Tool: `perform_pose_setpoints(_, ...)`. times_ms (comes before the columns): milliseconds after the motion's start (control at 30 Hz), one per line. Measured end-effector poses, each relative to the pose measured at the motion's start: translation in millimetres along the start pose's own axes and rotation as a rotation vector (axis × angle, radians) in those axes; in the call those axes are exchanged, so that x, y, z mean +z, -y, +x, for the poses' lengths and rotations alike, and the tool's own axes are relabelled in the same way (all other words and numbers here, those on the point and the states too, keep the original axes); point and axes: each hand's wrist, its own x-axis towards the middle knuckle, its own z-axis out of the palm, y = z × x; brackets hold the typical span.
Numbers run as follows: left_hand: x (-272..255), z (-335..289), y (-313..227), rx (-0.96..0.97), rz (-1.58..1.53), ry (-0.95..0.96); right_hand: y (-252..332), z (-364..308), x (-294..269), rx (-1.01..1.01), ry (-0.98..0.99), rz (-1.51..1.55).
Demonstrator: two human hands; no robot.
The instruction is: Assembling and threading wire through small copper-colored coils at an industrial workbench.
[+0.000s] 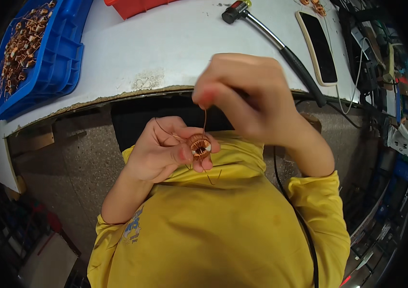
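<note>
Currently both hands work in front of the chest, below the near edge of the bench [165,43]. Left hand [163,153] is closed on a small copper-wound ring coil [199,146], pinched between thumb and fingertips, ring face turned roughly toward the camera. Right hand [247,98] sits above and to the right of the coil, fingers clenched around a thin copper wire [205,120].

Key relation: the wire runs nearly straight up from the coil to the right fingertips, so its long axis is about vertical in the head view, and the right hand lies directly up-and-right of the ring. Hands are close but apart; only the wire joins them. Left hand is the one at the coil.

Loose wire ends stick out: one arcs up-left over the left fingers, others trail down below the coil against the yellow shirt [223,225].

On the bench, well apart from the hands: hammer [271,38], phone [318,45], blue bin [50,53] of similar coils, red tray [137,6].
</note>
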Motion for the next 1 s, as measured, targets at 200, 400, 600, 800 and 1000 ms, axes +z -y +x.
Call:
perform_pose_setpoints(200, 3.9, -2.2, 8.7, -0.012, -0.054, 0.101, -10.9, -14.8, 11.5, 0.794, 0.242, 0.572)
perform_pose_setpoints(400, 8.6, -1.3, 1.8, 0.0, -0.051, 0.033, -6.9, -23.6, 15.7, 0.848, 0.054, 0.607)
perform_pose_setpoints(600, 17.4, 0.0, -2.2, 0.161, 0.011, -0.152, 25.3, -37.6, 0.1, 0.691, 0.068, 0.486)
perform_pose_setpoints(800, 10.5, -1.8, -0.8, 0.215, 0.153, -0.084, 33.7, -45.4, 9.3, 0.447, 0.046, 0.272)
perform_pose_setpoints(1000, 8.2, -4.4, 3.8, 0.21, 0.13, -0.242, 17.1, -61.7, 30.6, -0.164, -0.152, -0.002)
